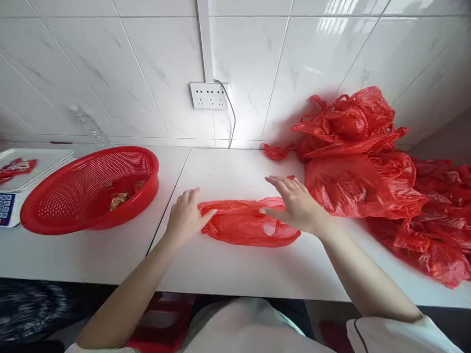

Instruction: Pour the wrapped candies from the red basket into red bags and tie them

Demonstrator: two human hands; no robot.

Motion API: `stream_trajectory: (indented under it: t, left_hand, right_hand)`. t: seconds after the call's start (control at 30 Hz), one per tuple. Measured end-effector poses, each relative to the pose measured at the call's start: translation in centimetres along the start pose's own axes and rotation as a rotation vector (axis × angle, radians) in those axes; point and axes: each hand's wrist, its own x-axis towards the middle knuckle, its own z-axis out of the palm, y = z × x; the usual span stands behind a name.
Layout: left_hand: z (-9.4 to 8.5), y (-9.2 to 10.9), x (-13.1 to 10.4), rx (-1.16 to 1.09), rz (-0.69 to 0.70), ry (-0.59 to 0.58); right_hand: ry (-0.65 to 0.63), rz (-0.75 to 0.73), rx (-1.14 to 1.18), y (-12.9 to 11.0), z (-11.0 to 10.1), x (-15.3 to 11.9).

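A red plastic bag (235,230) lies flattened lengthwise on the white table in front of me. My left hand (186,215) is at its left end, thumb held apart from the fingers over the bag's edge. Above the right end of the bag is my right hand (294,203), fingers stretched out and thumb apart. Neither hand grips anything; whether the fingertips touch the plastic I cannot tell.
A big pile of red plastic bags (360,181) covers the table's right side. On the left stands a red colander (91,181) with a few small packets inside. Beside it is a white scale (35,166) with red wrappers on its tray. A socket strip (209,95) with a cable hangs on the tiled wall.
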Motion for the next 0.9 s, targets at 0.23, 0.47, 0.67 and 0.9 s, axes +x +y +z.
stream_trajectory:
  t: [0.23,0.47,0.67,0.9]
  left_hand:
    - [2.0,-2.0,0.3,-0.386,-0.224,-0.418]
    - [3.3,-1.8,0.5,-1.104,-0.418,-0.343]
    - [2.2,-2.0,2.1,-1.073,-0.439,-0.495]
    - [-6.9,1.1,4.8,-0.934,-0.104,0.121]
  right_hand:
    - [-0.460,-0.043,0.123,2.3,7.0,-0.3]
    - [-0.170,-0.182,0.157,-2.9,8.5,-3.7]
    - [-0.203,0.121,0.063,-0.7,8.5,-0.6]
    - [0.498,0.141,0.321,1.8,-2.7,4.1]
